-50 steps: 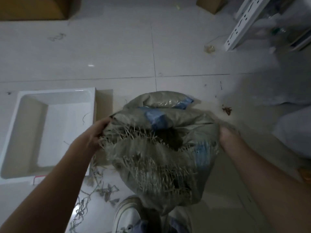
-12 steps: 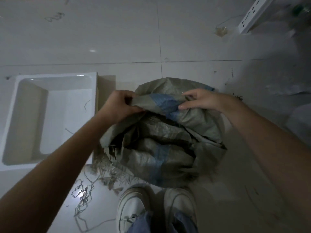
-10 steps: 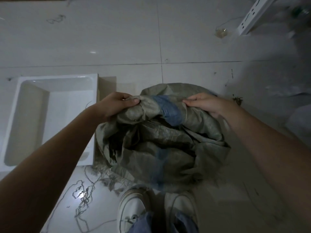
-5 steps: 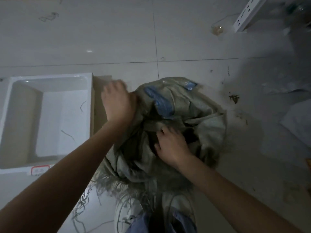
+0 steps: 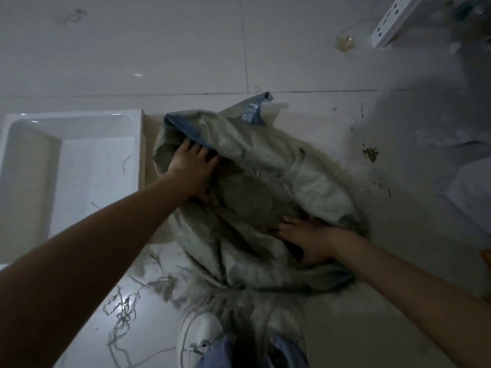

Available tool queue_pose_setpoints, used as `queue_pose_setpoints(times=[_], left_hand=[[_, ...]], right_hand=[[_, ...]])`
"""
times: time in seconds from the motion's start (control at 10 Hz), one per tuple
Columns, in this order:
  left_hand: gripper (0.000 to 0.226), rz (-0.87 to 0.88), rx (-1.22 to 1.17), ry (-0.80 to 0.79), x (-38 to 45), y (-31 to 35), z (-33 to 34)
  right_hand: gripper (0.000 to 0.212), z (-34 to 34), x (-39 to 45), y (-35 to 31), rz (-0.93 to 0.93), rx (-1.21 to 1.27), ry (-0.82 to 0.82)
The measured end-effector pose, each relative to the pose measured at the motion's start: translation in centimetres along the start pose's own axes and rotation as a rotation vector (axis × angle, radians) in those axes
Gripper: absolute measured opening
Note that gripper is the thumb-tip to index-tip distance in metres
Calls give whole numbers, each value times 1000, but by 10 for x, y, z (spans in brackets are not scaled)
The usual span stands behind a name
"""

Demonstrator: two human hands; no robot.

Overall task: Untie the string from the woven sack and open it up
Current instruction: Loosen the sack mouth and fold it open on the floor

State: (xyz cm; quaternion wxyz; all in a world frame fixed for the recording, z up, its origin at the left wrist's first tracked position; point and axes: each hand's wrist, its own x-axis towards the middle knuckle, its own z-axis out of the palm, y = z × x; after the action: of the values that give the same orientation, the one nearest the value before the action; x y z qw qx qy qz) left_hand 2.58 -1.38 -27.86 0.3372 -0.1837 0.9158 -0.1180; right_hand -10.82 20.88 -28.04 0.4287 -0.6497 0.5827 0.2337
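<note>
My left hand (image 5: 190, 166) has moved from outside the woven sack (image 5: 265, 187) into its mouth, fingers spread open under the blue-striped rim; right hand (image 5: 305, 235) presses flat inside. The sack stands on the floor (image 5: 186, 49) beside the white tray (image 5: 74, 120), the string (image 5: 122, 312) lies loose: opening is nearly complete.

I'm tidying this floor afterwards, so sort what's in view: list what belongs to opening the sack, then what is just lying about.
Belongs to the job:
woven sack
left hand, fingers inside the sack's mouth
right hand, on the sack's near fold
loose string on the floor

Just lying about:
white tray
white perforated rail
dry debris
</note>
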Motion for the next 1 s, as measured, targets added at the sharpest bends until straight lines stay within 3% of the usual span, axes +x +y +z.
queue_pose_setpoints(times=[0.2, 0.3, 0.4, 0.5, 0.6, 0.7, 0.8, 0.9, 1.0], left_hand=[[80, -80, -247, -269, -11, -35, 31], [73, -6, -115, -234, -20, -12, 47], [76, 33, -187, -206, -36, 18, 36], [38, 210, -271, -105, -45, 43, -16], [25, 458, 113, 355, -26, 56, -31], [44, 483, 425, 389, -1, 56, -37], [64, 344, 556, 290, 19, 49, -33], [63, 265, 554, 273, 30, 33, -26], [66, 209, 585, 225, 36, 21, -32]], right_hand=[[67, 18, -35, 88, 83, 95, -48], [58, 5, -42, 96, 142, 357, -85], [44, -36, -44, 69, 122, 584, 95], [38, -70, -34, 38, 72, 769, 479], [59, -85, -13, 25, 247, 801, 782], [83, -79, 4, 17, 475, 257, 737], [103, -53, 13, -4, 480, -7, 532], [114, -18, 6, -17, 384, -157, 329], [117, 10, -10, -12, 327, -30, 158]])
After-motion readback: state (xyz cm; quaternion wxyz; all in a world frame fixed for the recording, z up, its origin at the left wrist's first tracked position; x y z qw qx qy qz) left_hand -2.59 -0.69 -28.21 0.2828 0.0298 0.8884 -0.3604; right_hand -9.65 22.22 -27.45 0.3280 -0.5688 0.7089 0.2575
